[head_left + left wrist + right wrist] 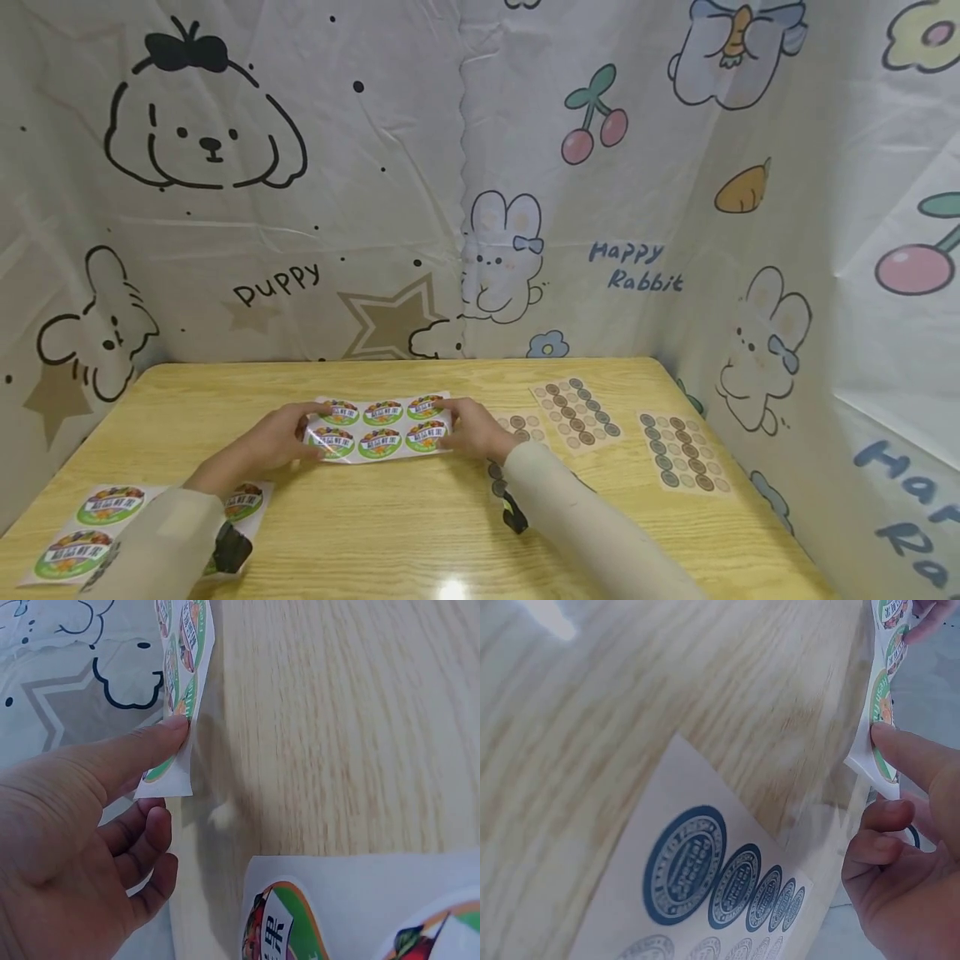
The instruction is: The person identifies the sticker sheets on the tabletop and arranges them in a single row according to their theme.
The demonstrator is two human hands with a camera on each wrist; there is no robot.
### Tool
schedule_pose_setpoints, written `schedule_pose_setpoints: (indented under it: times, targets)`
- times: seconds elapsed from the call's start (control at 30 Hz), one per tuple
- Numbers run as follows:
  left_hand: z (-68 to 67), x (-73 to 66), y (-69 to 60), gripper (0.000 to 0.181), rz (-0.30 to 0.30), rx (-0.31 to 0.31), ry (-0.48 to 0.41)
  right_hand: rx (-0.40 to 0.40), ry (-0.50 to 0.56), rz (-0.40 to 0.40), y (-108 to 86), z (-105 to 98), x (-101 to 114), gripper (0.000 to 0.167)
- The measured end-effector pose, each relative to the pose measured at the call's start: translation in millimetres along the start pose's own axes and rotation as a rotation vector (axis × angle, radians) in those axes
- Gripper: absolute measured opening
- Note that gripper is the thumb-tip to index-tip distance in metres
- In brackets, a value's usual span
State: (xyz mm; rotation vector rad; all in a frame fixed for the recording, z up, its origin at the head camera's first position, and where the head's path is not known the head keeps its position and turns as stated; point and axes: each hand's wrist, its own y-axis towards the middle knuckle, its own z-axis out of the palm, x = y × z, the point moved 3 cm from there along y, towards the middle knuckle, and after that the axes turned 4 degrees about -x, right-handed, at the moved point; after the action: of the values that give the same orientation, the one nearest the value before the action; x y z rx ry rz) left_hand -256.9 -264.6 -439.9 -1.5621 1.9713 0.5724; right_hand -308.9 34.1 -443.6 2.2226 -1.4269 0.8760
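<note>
A white sheet of oval fruit stickers [381, 427] is held up off the wooden table between both hands. My left hand [283, 435] pinches its left end; in the left wrist view the thumb [161, 742] lies on the printed face, with the other fingers behind or below. At the right end my right hand [474, 429] pinches the sheet, its thumb [904, 750] on a green-edged sticker. Another fruit sticker sheet [93, 533] lies on the table under the left forearm, which hides part of it.
On the right side of the table [375, 533] lie sheets of small round brown and grey stickers: one at the back [576, 414], one near the right edge [684, 454], and one [517, 425] partly under the right arm. A printed cloth [390, 167] hangs behind.
</note>
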Motion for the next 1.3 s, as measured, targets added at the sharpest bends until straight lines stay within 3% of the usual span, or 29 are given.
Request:
schedule_pose_setpoints:
  times: [0.37, 0.6, 0.97, 1.3]
  targets:
    - [-2.7, 0.5, -13.1, 0.067, 0.074, -0.022, 0.016, 0.015, 0.068, -0.027, -13.0, -1, 4, 0.071]
    - [0.2, -1.8, -16.9, 0.069, 0.05, -0.018, 0.007, 0.014, 0.101, -0.04, -23.3, -2, 6, 0.071]
    - [-2.1, -10.6, -27.8, 0.071, 0.128, 0.004, 0.018, 0.018, 0.137, -0.046, -37.8, -5, 12, 0.07]
    - [-1.5, -16.5, -38.5, 0.071, 0.128, 0.01, 0.033, -0.012, 0.184, -0.063, -52.8, -5, 11, 0.066]
